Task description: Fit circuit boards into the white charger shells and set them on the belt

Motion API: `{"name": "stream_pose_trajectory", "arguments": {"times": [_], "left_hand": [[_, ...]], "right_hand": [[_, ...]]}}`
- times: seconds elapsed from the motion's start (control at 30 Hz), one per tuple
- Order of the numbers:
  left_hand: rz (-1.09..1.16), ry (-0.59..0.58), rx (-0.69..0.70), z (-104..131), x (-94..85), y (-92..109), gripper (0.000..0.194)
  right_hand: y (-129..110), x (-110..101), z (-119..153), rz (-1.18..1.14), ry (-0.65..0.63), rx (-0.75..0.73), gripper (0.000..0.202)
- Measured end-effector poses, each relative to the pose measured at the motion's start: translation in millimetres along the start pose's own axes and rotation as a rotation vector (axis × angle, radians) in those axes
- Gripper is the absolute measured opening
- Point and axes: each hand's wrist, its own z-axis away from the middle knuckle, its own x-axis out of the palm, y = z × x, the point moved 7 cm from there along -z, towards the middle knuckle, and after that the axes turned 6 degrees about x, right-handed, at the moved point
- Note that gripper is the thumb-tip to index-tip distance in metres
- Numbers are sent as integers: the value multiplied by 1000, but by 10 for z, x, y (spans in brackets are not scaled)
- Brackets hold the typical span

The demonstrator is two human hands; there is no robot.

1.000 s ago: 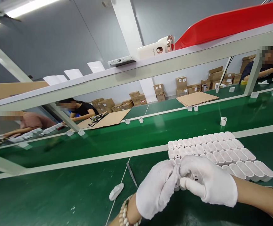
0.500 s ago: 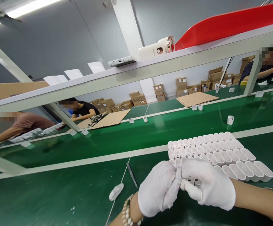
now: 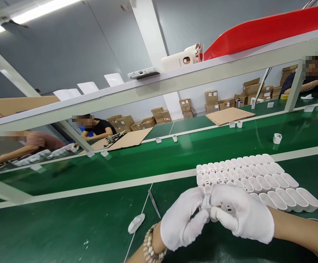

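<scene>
Green worktop (image 3: 93, 226) in front, pale divider line across it. Left hand (image 3: 183, 219) and right hand (image 3: 245, 212), both white-gloved, meet fingertip to fingertip, fingers curled in; can't tell whether a part is pinched between them, gloves block it. Bead bracelet (image 3: 149, 244) on the left wrist. White housings (image 3: 309, 199) stand in packed rows, open tops up, just behind and right of the hands; right glove hides some, one with two dark slots shows between its fingers. Left of the hands: slim grey tool (image 3: 154, 204), crumpled white item (image 3: 136, 223) beside it. Beyond the pale rail (image 3: 175, 176): green belt (image 3: 120, 160), one white part (image 3: 277, 138) on it at right, smaller pieces along its far edge. Shelf (image 3: 134, 91) crosses overhead, carrying flat grey device (image 3: 144, 73), white device with coppery end (image 3: 176, 61), red tray (image 3: 268, 33). Far side: cardboard sheets (image 3: 230, 115), dark small parts (image 3: 113, 138) on the left one; co-workers in pinkish top (image 3: 42, 140), black top (image 3: 101, 126), dark sleeve (image 3: 287, 86) at right. Cartons (image 3: 211, 98) stacked by the back wall.
</scene>
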Motion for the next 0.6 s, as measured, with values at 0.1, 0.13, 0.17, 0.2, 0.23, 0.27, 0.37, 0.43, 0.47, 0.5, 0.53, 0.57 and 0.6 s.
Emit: {"name": "stream_pose_trajectory", "arguments": {"times": [0.1, 0.13, 0.17, 0.2, 0.23, 0.27, 0.37, 0.43, 0.47, 0.5, 0.53, 0.57, 0.6], "left_hand": [[-60, 1, 3, 2, 29, -29, 35], [-78, -20, 9, 0, 54, -33, 34], [-96, -38, 22, -1, 77, -32, 35], [-119, -50, 37, -2, 95, -27, 35], [-145, -48, 47, 0, 102, -25, 35], [-171, -41, 51, 2, 103, -24, 35], [-224, -37, 36, 17, 100, -38, 33], [-228, -43, 44, 25, 90, -33, 30], [-224, -48, 52, 28, 83, -29, 29], [-217, -56, 60, 30, 75, -25, 28], [-207, -67, 65, 33, 69, -23, 28], [-198, -84, 69, 36, 66, -23, 29], [-195, -98, 72, 39, 61, -22, 30]], "right_hand": [[-20, -21, -1, 127, 30, -19, 13], [-38, -24, -3, 189, 38, -38, 15], [-57, -22, -5, 244, 39, -59, 18], [-75, -18, -7, 281, 39, -83, 20], [-91, -15, -8, 304, 40, -104, 20], [-102, -13, -10, 312, 42, -120, 20], [-102, -5, -15, 291, 36, -123, 19], [-90, 5, -19, 262, 12, -102, 21], [-81, 11, -21, 248, -4, -84, 22], [-74, 15, -22, 237, -18, -65, 23], [-69, 17, -23, 231, -28, -50, 23], [-69, 18, -22, 228, -34, -42, 23], [-74, 15, -21, 227, -33, -43, 23]]}}
